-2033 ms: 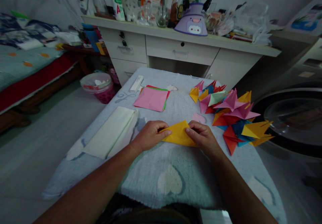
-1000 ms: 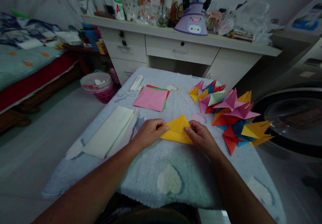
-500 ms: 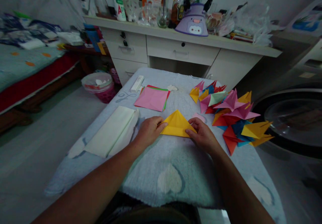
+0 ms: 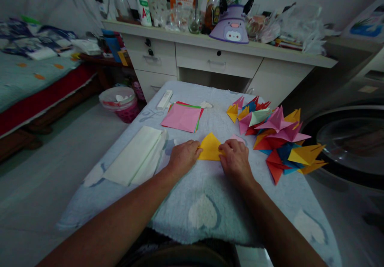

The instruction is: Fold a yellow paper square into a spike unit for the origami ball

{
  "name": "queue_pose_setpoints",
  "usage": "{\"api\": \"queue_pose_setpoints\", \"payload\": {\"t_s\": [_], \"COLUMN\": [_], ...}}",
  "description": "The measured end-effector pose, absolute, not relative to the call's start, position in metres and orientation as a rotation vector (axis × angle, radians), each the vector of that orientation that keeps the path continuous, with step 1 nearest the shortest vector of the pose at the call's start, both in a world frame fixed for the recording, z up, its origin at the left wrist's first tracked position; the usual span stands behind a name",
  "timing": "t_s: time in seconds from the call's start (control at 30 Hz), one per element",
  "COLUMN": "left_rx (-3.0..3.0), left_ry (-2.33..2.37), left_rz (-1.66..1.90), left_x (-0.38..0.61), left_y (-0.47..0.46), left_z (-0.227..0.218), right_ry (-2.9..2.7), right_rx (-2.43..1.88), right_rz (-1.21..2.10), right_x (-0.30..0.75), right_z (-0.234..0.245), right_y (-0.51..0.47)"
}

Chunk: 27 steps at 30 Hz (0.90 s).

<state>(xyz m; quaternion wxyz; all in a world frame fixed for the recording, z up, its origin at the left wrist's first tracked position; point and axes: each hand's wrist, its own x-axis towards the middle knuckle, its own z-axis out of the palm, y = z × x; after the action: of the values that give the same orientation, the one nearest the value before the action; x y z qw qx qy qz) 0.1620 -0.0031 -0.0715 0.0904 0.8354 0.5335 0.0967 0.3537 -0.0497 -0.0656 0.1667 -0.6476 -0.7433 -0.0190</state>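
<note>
Between both hands, left hand [image 4: 183,155] and right hand [image 4: 235,158] pinching yellow paper [image 4: 210,148], soft towel [image 4: 207,191] may skew the crease.

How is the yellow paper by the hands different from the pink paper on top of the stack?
The yellow paper is folded into a triangle; the pink paper lies as a flat, unfolded square. The left hand and right hand press on the yellow paper; nothing touches the pink paper. The yellow paper lies alone on the towel; the pink paper tops a stack. Both are coloured paper.
</note>
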Motion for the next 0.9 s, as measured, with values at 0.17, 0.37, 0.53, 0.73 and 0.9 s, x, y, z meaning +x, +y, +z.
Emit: {"api": "queue_pose_setpoints", "payload": {"t_s": [0.17,0.37,0.53,0.73,0.9], "left_rx": [2.519,2.551,2.787,2.942,2.938], "left_ry": [1.58,1.605,1.47,1.189,1.26], "left_rz": [0.305,0.441,0.434,0.266,0.226], "left_x": [0.162,0.158,0.156,0.154,0.141], "left_y": [-0.003,-0.005,-0.018,-0.042,-0.053], "left_z": [-0.073,-0.071,-0.066,-0.066,-0.062], "right_ry": [-2.268,-2.171,-2.111,-2.103,-2.072], "right_rx": [-1.597,-1.73,-1.839,-1.864,-1.919], "right_rz": [0.283,0.315,0.268,0.196,0.12], "right_x": [0.339,0.333,0.331,0.33,0.324], "right_z": [-0.066,-0.069,-0.073,-0.076,-0.074], "right_y": [-0.051,-0.048,-0.048,-0.047,-0.048]}}
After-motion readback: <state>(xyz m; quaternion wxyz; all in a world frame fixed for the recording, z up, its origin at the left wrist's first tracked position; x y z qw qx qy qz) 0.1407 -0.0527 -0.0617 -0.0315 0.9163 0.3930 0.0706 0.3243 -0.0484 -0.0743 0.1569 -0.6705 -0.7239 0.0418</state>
